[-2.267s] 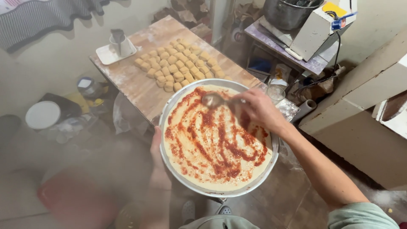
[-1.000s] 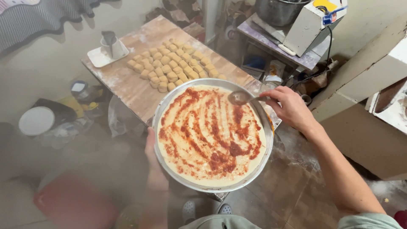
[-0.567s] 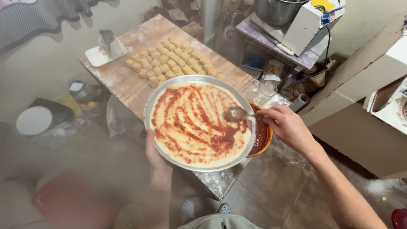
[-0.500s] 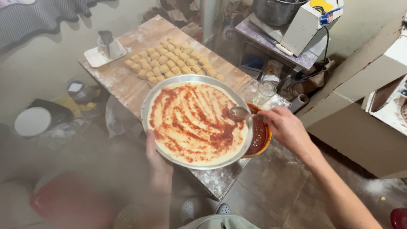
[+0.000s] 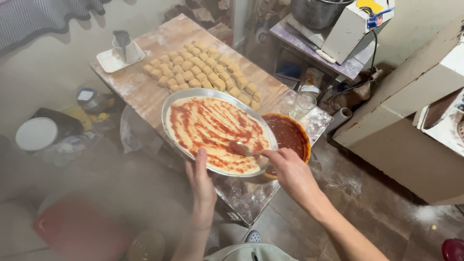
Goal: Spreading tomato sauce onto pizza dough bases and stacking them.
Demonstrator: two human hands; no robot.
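A flour-dusted wooden table (image 5: 145, 92) stands in a cramped kitchen with a dusty tiled floor, and everything here is placed from the round metal pan (image 5: 170, 116) that sits over the table's near end.

The right hand (image 5: 292, 175) comes in at the pan's near right edge, its fingers curled together and pinching the handle of a metal spoon (image 5: 241, 149). The spoon's bowl lies on the pizza base (image 5: 212, 133), near the pan's right side, in the smeared red sauce. The left hand (image 5: 202, 186) is at the pan's near rim; its thumb lies over the rim, pointing up toward the dough, while the other fingers are under the pan and hidden, so their spread cannot be told. The dough fills the pan almost to the rim and carries uneven streaks of sauce.

Just right of the pan, partly tucked under its edge, is an orange bowl of red sauce (image 5: 290, 135). Beyond that bowl stands a clear glass (image 5: 303, 105). Behind the pan, further up the table, lie rows of small dough pieces (image 5: 203, 72), and past them, at the far left corner, a white square tray with a cup (image 5: 121, 50). Well to the right of the pan is a large cardboard box (image 5: 406, 121), and far behind it a white machine (image 5: 353, 26) on a side table.
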